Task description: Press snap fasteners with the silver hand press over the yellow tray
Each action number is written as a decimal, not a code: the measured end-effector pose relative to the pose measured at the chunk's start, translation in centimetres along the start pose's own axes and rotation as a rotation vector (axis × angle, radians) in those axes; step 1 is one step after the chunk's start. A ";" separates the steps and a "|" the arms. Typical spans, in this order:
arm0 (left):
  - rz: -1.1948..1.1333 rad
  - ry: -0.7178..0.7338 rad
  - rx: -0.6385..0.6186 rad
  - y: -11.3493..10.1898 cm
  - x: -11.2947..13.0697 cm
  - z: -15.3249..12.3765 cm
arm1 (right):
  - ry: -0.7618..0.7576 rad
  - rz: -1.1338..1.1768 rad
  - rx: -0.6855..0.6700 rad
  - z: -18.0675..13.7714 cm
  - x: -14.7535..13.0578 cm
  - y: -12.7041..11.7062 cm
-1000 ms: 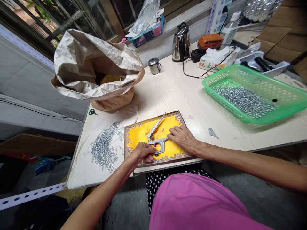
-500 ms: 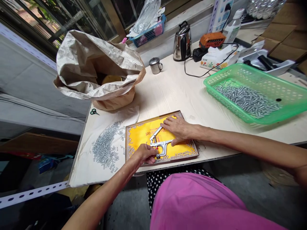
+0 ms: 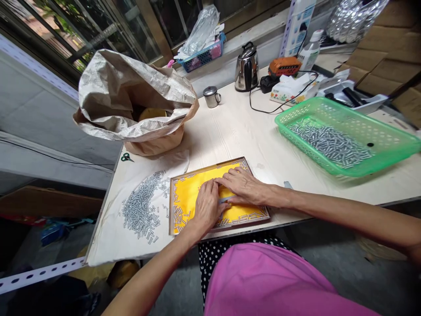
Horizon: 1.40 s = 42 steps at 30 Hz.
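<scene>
My left hand (image 3: 208, 202) lies over the head of a pair of silver hand-press pliers (image 3: 225, 199), its fingers wrapped on it. On the handle side, my right hand (image 3: 244, 186) is closed around the same tool. Both hands meet and hide most of the pliers, including the jaws. The tool is above a shallow brown tray (image 3: 210, 167) with a yellow lining. Small silver metal tubes or pins (image 3: 251, 217) lie along the tray's edges.
Left of the tray, a heap of small metal pieces (image 3: 140, 208) sits on white cloth (image 3: 108, 243). A green basket (image 3: 312, 164) at right holds more. Behind are a large paper sack (image 3: 154, 145), a metal mug (image 3: 211, 97), a kettle (image 3: 246, 70) and scissors (image 3: 126, 157).
My left hand has moved from the lower jaw up over the head of the pliers, covering it. The right hand stays on the handles. The camera view has shifted slightly.
</scene>
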<state>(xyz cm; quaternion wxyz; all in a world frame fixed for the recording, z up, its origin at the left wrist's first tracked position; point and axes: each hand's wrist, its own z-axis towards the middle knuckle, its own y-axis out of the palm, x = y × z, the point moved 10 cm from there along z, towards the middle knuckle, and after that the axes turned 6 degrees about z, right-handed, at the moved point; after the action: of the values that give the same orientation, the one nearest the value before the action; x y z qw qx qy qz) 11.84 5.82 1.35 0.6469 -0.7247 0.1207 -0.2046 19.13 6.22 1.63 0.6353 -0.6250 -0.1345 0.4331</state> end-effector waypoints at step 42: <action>0.166 -0.385 0.303 -8.3 -17.7 -4.4 | 0.153 0.275 0.249 -1.5 8.3 -2.4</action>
<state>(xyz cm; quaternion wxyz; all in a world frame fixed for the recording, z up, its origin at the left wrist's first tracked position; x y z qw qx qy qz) -6.60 10.76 7.37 0.7738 -0.6325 0.0224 -0.0245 25.98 11.50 0.48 0.6508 -0.5853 0.0557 0.4803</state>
